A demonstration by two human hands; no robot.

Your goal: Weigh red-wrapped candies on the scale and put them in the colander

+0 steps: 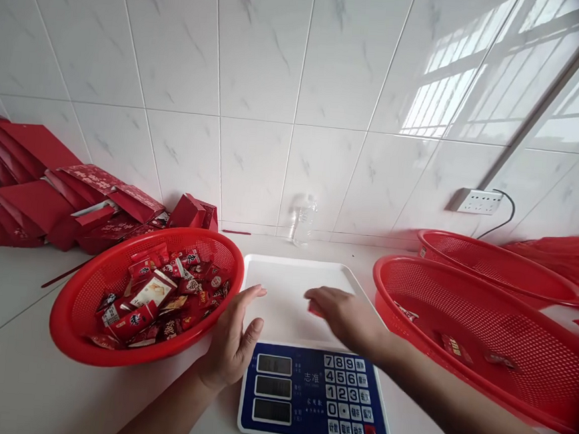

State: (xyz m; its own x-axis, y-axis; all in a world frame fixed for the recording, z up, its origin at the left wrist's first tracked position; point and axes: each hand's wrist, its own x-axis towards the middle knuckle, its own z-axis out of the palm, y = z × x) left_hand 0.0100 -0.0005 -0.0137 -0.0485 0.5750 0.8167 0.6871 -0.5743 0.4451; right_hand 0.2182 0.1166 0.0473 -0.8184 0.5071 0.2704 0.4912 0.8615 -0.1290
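My left hand [236,333] is open and holds nothing, its thumb and fingers apart, beside the right rim of a red plastic basket [66,340] filled with wrapped snacks [153,291]. Over the white tray [285,277] of a weighing scale, my right hand [346,315] is closed. A small red packet [316,309] shows under its fingers; most of it is hidden. In front lies the scale's blue keypad panel [316,399], with three dark displays [273,387] on its left.
To the right, a red basket [528,299] holds a few packets [454,349], with another red basket [433,236] behind it. Red paper bags [40,204] lie at the left. A clear bottle [305,221] stands by the tiled wall, and a power strip [477,202] is mounted there.
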